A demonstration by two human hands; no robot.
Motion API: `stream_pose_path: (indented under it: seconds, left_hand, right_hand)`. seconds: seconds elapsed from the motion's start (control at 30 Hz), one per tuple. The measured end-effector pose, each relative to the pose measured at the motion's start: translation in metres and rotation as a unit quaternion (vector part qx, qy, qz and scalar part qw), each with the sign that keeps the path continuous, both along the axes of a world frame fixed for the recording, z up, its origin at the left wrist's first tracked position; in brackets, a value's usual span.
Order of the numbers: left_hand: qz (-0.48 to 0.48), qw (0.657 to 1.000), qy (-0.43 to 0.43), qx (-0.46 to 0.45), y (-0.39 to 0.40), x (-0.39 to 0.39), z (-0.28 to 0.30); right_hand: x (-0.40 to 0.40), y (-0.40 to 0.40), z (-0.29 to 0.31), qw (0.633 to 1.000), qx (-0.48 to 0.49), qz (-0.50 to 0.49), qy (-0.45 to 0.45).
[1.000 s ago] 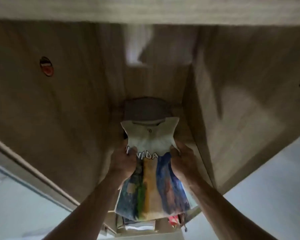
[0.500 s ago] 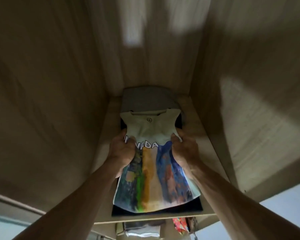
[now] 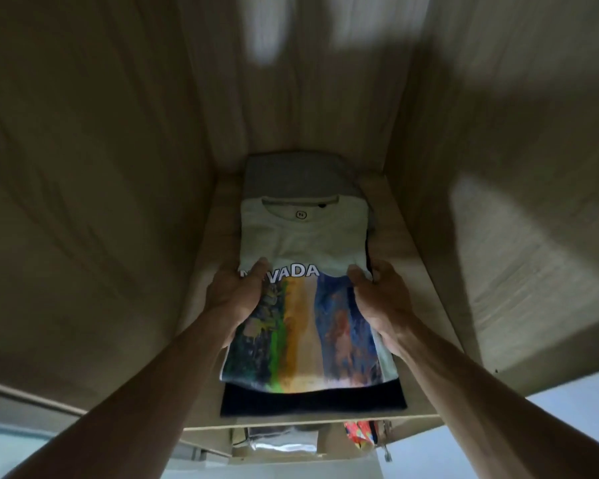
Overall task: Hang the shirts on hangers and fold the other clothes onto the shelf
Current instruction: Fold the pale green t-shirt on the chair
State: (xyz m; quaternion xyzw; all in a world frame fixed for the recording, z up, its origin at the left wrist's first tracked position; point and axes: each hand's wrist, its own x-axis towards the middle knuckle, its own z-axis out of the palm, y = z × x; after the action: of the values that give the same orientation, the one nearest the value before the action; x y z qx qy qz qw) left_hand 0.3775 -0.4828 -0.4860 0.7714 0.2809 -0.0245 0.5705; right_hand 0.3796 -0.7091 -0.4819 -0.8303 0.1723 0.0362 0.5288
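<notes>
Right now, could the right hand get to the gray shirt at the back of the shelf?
Probably yes, once it lets go. The right hand holds the edge of the Nevada T-shirt, and the gray shirt lies just behind it, with open space above the pile. Only its back part shows; the rest is covered.

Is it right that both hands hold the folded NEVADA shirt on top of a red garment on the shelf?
Not quite. The head view shows the left hand and right hand holding the folded NEVADA shirt on a dark navy garment, not red, on the shelf.
</notes>
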Motion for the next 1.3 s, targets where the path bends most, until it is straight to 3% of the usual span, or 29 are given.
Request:
stream_pose_path:
  seconds: [0.17, 0.33, 0.4, 0.5, 0.73, 0.8, 0.87, 0.97, 1.1, 1.3]
  left_hand:
    - [-0.007, 0.993, 0.045, 0.112, -0.006, -0.044, 0.017]
    - [-0.001, 0.982, -0.021, 0.186, -0.003, -0.060, 0.013]
    - [-0.034, 0.973, 0.013, 0.227, -0.005, -0.068, 0.013]
    - [-0.095, 0.949, 0.065, 0.293, -0.011, -0.087, 0.004]
    - [-0.017, 0.952, 0.052, 0.300, -0.019, -0.097, 0.004]
    - [-0.012, 0.934, -0.008, 0.356, -0.023, -0.100, 0.008]
    - [-0.058, 0.885, -0.118, 0.446, -0.028, -0.100, 0.009]
    - [-0.184, 0.841, -0.211, 0.463, -0.038, -0.094, -0.001]
    - [-0.290, 0.845, -0.078, 0.442, -0.039, -0.091, -0.018]
    - [-0.314, 0.846, 0.033, 0.430, -0.041, -0.088, -0.003]
  right_hand:
    - [-0.034, -0.011, 0.005, 0.997, -0.050, 0.025, 0.053]
    - [-0.045, -0.013, 0.009, 0.996, -0.081, 0.016, -0.019]
    - [-0.052, -0.016, 0.007, 0.995, -0.097, 0.025, 0.001]
    - [-0.067, -0.023, -0.008, 0.976, -0.196, 0.069, 0.059]
    - [-0.078, -0.010, -0.002, 0.953, -0.299, 0.049, 0.001]
    - [-0.082, -0.004, -0.002, 0.922, -0.376, 0.042, -0.077]
    - [-0.083, 0.003, -0.003, 0.878, -0.454, 0.085, -0.125]
    - [-0.080, 0.013, -0.008, 0.861, -0.420, 0.192, -0.212]
    - [-0.082, 0.015, -0.016, 0.879, -0.379, 0.282, -0.062]
    - [-0.085, 0.015, -0.008, 0.875, -0.377, 0.303, 0.019]
